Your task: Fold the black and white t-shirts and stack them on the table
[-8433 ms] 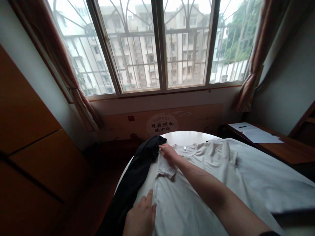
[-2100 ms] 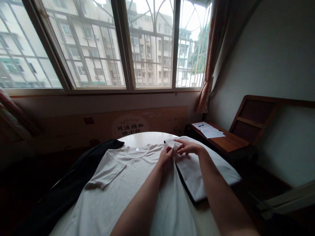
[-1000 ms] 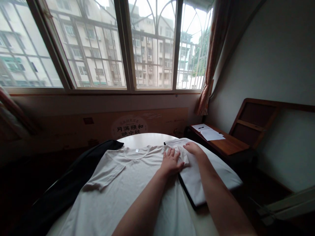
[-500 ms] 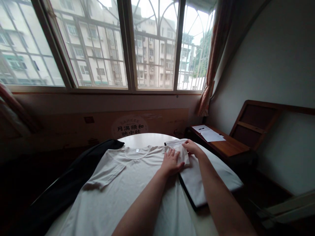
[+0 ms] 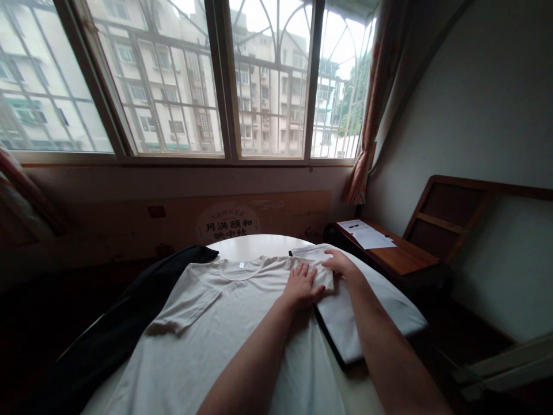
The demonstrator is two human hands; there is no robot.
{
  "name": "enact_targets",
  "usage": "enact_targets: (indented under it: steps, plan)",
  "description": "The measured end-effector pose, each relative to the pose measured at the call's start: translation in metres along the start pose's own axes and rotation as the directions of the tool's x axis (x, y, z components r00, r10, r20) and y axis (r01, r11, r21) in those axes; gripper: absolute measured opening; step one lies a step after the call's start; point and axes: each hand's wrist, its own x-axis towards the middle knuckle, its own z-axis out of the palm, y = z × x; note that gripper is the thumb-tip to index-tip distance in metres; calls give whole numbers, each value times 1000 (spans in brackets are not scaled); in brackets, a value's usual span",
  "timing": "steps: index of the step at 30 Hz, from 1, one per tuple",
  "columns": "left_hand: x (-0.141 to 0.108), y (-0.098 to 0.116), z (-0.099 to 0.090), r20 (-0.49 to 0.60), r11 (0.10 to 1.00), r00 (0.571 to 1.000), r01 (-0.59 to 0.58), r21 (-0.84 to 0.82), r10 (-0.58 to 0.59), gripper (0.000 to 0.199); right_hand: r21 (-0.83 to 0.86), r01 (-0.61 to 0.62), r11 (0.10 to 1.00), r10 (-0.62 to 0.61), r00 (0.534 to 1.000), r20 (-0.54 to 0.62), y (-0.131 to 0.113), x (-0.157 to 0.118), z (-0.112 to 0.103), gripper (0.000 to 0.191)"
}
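A white short-sleeved T-shirt (image 5: 224,323) lies spread on the round white table (image 5: 235,245), its neckline toward the window. My left hand (image 5: 302,285) rests flat on the shirt near the right-hand shoulder, fingers spread. At the edge of that sleeve, my right hand (image 5: 339,262) has its fingers closed on the cloth; part of the grip is hidden. Beneath the sleeve and to its right is a folded white cloth item with black edging (image 5: 341,328). The other sleeve lies flat on the left.
A black garment (image 5: 142,300) lies along the table's left side. To the right stands a low wooden table (image 5: 401,256) with papers (image 5: 374,236) on it. A printed cardboard panel (image 5: 285,213) leans beneath the barred window (image 5: 272,86).
My right hand has shifted very slightly right, with the sleeve edge drawn a little the same way. My left hand stays pressed on the shirt.
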Motion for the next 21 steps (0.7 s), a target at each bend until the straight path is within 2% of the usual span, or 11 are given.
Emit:
enact_targets:
  steps: [2,4,7,9,13,17,19,21]
  plan:
    - [1,1,-2,-39,1000,999,10,15,-10,73,-5,-12,1000,12,999,32,-3,-2,-1,76]
    - [2,0,-5,-128,997,989,73,38,-68,65,-9,-21,1000,21,998,57,-5,-5,-2,81]
    - [1,-7,-13,-284,968,933,243,52,-219,54,-12,-8,1000,9,999,49,-9,-9,-3,85]
    - [-1,-16,-16,-322,945,902,323,54,-290,53,-5,3,1000,-3,999,34,-11,-11,-5,84]
    - [-2,-32,-10,-261,931,908,358,76,-328,51,44,13,999,-14,999,38,-19,-17,-10,83]
    - [0,-35,-1,-223,924,913,370,94,-342,53,120,80,990,-85,996,37,-36,-24,-11,78]
    - [0,-34,0,-222,922,912,373,102,-344,53,175,141,974,-152,987,52,-49,-30,-6,73]
    - [1,-34,1,-223,921,912,375,104,-346,54,298,236,925,-283,951,126,-63,-38,0,70]
